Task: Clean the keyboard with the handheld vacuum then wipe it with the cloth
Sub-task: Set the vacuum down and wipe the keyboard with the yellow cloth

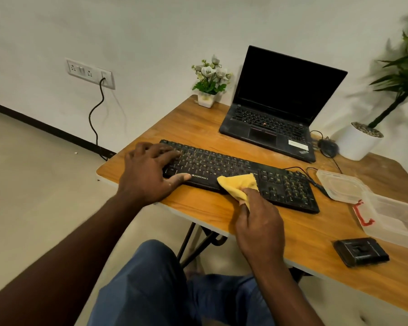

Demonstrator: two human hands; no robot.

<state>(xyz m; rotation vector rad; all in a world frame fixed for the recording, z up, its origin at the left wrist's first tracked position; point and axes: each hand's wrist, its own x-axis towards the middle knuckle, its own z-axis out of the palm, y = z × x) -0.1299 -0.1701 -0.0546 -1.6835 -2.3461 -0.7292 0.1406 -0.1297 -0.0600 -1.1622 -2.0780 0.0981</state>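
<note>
Looks like the wiping stage. The keyboard point(280, 184) sits mid-frame on the table point(210, 208), with the yellow cloth point(238, 184) bunched on its front edge near the middle. The right hand point(259, 222) has its fingers clenched round the cloth. The left hand point(149, 175) lies flat, fingers released and spread over the keyboard's left end, pinning it. My tip: flatten the cloth for more contact and wipe row by row toward the right end. Go light so no keycaps pop.

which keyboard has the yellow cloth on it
The standalone black keyboard in front: the right hand holds the yellow cloth on its middle, and the left hand rests on its left end. The laptop keyboard behind is untouched.
</note>
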